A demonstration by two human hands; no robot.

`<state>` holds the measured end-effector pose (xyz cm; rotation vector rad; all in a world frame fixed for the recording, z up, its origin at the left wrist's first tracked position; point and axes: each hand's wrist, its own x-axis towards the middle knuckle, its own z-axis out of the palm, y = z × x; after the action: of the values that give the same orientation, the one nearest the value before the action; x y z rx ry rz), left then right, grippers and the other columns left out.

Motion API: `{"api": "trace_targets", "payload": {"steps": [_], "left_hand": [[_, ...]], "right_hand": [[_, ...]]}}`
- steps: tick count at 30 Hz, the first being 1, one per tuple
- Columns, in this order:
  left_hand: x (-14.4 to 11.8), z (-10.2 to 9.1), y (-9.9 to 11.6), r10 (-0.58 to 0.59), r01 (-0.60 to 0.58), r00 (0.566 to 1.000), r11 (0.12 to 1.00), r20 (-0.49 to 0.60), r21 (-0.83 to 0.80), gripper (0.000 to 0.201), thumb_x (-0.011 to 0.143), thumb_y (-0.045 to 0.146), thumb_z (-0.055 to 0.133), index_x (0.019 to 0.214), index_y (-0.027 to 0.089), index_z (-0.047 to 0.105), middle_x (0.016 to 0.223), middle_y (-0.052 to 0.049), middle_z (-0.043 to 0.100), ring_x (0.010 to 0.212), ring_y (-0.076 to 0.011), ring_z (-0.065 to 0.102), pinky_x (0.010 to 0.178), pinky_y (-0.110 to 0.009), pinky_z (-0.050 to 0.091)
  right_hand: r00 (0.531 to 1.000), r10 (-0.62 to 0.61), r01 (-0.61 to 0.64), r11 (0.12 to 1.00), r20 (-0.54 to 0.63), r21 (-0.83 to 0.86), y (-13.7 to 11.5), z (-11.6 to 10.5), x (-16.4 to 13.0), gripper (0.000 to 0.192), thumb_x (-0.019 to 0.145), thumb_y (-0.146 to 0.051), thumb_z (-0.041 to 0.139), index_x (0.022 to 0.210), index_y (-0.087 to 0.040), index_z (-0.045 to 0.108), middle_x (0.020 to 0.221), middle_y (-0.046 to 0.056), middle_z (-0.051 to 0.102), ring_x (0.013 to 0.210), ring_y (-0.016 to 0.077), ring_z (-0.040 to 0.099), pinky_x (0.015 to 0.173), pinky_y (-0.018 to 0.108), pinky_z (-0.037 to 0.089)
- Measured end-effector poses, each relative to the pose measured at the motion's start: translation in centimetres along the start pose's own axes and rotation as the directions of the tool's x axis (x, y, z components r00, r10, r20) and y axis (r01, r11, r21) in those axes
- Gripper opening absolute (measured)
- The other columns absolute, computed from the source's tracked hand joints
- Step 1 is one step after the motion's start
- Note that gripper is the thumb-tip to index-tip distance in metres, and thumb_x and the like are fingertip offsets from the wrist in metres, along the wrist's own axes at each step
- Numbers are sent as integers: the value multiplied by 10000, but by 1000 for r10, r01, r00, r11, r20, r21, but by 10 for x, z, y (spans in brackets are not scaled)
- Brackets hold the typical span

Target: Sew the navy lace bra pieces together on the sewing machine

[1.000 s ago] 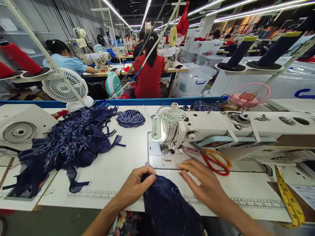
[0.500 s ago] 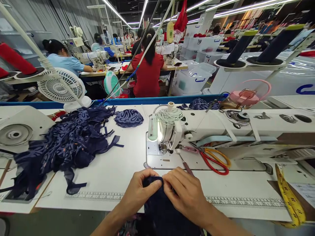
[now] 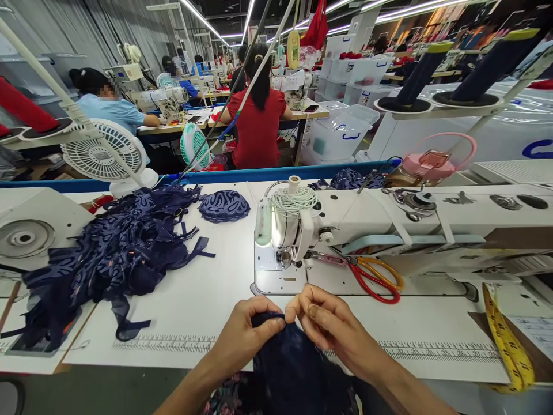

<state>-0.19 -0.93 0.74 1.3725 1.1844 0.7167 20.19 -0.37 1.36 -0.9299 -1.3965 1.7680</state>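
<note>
My left hand and my right hand both pinch the top edge of a dark navy fabric piece at the table's near edge, fingertips almost touching. The fabric hangs down toward my lap. Just beyond my hands stands the white sewing machine, its needle plate bare. Red and orange scissors lie on the machine bed to the right of the needle.
A heap of navy patterned pieces covers the table's left side, with a single patterned cup piece behind it. A yellow tape measure lies at far right. A white fan and other workers sit beyond the blue divider.
My right hand came in from the right and closed on the fabric's top edge beside my left hand. The fabric edge has lifted slightly.
</note>
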Motion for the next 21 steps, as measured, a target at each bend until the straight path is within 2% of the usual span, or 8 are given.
{"api": "trace_targets", "payload": {"steps": [3,8,10,12,14,16,18,21], "left_hand": [[1,5,2,113,-115,993,987,26,109,164,845,330,640,804,214,748,806,-38,666,844,-205,585,900,-340,429],[3,-6,-3,266,-272,962,911,62,311,136,870,264,617,790,252,727,745,7,671,752,-168,608,1168,-505,177],[3,-27,-6,356,-278,928,859,-113,429,125,861,241,608,787,246,708,746,21,678,721,-161,614,1177,-529,157],[1,-49,-6,394,-220,879,835,-268,505,145,866,261,588,767,239,691,739,24,678,711,-164,615,1181,-531,162],[-2,-65,-3,356,-184,895,843,-270,505,164,874,292,576,771,237,691,743,22,680,716,-167,618,1185,-526,157],[-5,-68,4,298,-173,933,864,-203,472,176,885,310,566,802,236,703,771,8,689,755,-180,629,1171,-524,188],[-6,-61,11,265,-174,952,882,-153,439,195,897,321,550,834,234,713,798,-14,692,799,-196,635,1108,-496,311],[-7,-50,19,259,-186,957,892,-128,411,210,907,325,536,859,232,718,818,-31,685,825,-203,630,937,-393,456]], "right_hand": [[996,-83,85,993,25,-86,-7,4,-3,318,977,-464,440,810,-193,448,1011,53,526,560,55,381,541,234,331],[981,-7,83,918,194,-389,-10,5,-17,214,996,-379,349,838,-236,372,674,-38,500,497,85,360,472,205,324],[994,-87,104,660,62,-744,-4,-16,-24,169,959,-307,382,812,-234,419,585,-46,458,493,103,377,458,209,306],[925,-365,-13,239,-102,-971,3,-48,-30,199,925,-294,388,767,-220,485,492,-35,427,413,107,348,421,240,232],[872,-453,-137,139,-186,-981,7,-77,-31,289,938,-252,331,778,-182,562,537,48,502,432,136,405,421,278,175],[806,-564,-259,-68,-177,-963,6,-87,-28,312,948,-231,325,954,-157,628,808,151,653,603,202,563,437,295,231],[796,-600,-173,-107,-75,-979,5,-72,-21,301,957,-218,359,1128,-183,604,1083,155,659,853,250,620,518,312,375],[853,-516,164,119,80,-979,4,-27,-7,244,974,-211,414,1159,-224,572,1069,87,650,953,202,601,741,309,490]]}}
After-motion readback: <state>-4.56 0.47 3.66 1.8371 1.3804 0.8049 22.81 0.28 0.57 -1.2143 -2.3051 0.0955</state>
